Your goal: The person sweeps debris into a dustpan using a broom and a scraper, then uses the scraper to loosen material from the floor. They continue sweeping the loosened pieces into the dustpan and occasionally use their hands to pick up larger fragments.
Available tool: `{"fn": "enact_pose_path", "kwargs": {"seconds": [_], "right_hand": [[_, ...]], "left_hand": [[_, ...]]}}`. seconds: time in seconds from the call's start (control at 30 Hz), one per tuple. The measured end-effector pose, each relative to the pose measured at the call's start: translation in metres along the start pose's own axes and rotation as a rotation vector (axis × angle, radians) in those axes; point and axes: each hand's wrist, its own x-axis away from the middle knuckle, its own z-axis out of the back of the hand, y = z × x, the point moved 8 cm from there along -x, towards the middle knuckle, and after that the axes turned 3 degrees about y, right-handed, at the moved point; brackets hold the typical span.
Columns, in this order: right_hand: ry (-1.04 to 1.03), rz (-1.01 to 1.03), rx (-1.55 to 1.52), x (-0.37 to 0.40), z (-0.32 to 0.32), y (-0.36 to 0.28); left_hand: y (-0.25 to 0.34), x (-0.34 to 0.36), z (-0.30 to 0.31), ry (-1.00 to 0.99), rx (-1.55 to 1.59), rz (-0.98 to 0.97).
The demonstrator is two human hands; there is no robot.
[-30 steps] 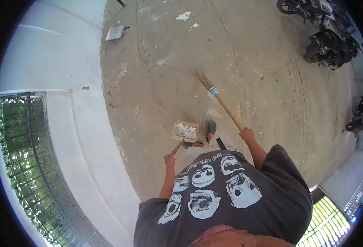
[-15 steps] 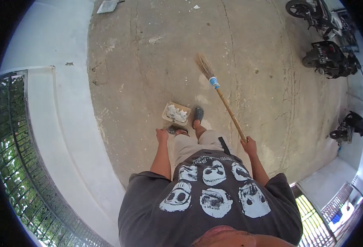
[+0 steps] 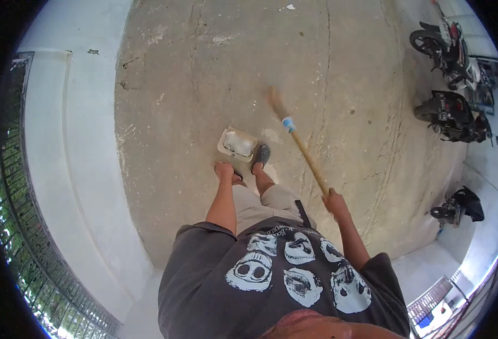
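Observation:
My right hand point(image 3: 333, 204) is wrapped round the end of the wooden handle of a broom point(image 3: 310, 159). The broom slants forward and left, a blue band binding its bristles, which are smeared by motion over the concrete. My left hand point(image 3: 224, 169) is closed at the near left side of a tan, box-like dustpan point(image 3: 224, 151) and seems to grip it; the grip itself is too small to make out. Whitish debris point(image 3: 238, 143) lies in the dustpan, blurred. My shoe point(image 3: 262, 153) stands just right of the dustpan; the other foot is partly hidden behind my left hand.
Cracked concrete floor point(image 3: 249, 62) stretches ahead, with a small white scrap point(image 3: 290, 7) far off. A white wall point(image 3: 90, 169) with a barred window runs along the left. Parked motorbikes point(image 3: 449, 116) stand at the right, with a dark-covered object point(image 3: 458, 206) nearer.
The view has shifted. The broom's bristles have come back closer to the dustpan and are now blurred. Left hand and dustpan have shifted slightly forward relative to my feet.

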Motion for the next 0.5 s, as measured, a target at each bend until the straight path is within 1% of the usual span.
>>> {"fn": "enact_pose_path", "kwargs": {"seconds": [0.07,0.13,0.17,0.23,0.27,0.33,0.4,0.47,0.5], "right_hand": [[-0.279,-0.046,0.146,0.030,0.004,-0.010],[-0.366,-0.032,0.164,0.056,0.006,-0.005],[-0.362,-0.026,0.177,0.063,0.021,-0.011],[-0.512,-0.164,0.017,0.088,0.046,-0.022],[-0.511,-0.155,0.028,0.090,0.056,-0.022],[-0.548,-0.180,-0.043,0.094,0.073,-0.013],[-0.522,-0.191,-0.061,0.098,0.091,-0.017],[-0.476,-0.217,-0.048,0.099,0.106,-0.022],[-0.424,-0.194,-0.038,0.093,0.110,-0.021]], "left_hand": [[0.000,0.012,0.013,-0.026,0.097,0.200],[-0.014,-0.001,-0.002,-0.056,0.115,0.169],[-0.018,-0.005,-0.011,-0.082,0.120,0.139],[-0.015,-0.001,-0.010,-0.058,0.141,0.163],[-0.016,0.000,-0.007,-0.034,0.150,0.178],[-0.022,0.003,-0.007,-0.022,0.133,0.198],[-0.022,0.007,0.002,-0.012,0.114,0.210],[-0.031,0.020,0.015,0.027,0.141,0.293],[-0.034,0.022,0.019,0.032,0.144,0.301]]}}
